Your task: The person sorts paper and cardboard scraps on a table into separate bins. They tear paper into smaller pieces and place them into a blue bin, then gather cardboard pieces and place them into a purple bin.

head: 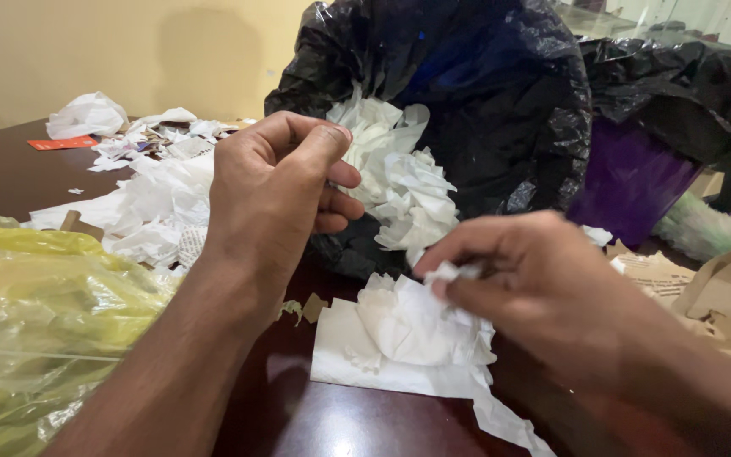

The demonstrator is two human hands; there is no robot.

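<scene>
Head view: right hand (518, 271) pinches white tissue (416, 330); left hand (277, 195), loosely curled, apparently empty, before black bag (501, 110); yellow bag (35, 322) at left.

Hands at crumpled white paper on a dark table

The right hand (522, 271) pinched a scrap of the white paper sheet (403, 338); the left hand (277, 195) was curled loosely before the black bag (501, 110) holding crumpled tissue (403, 182), beside a yellow plastic bag (35, 313)
</scene>
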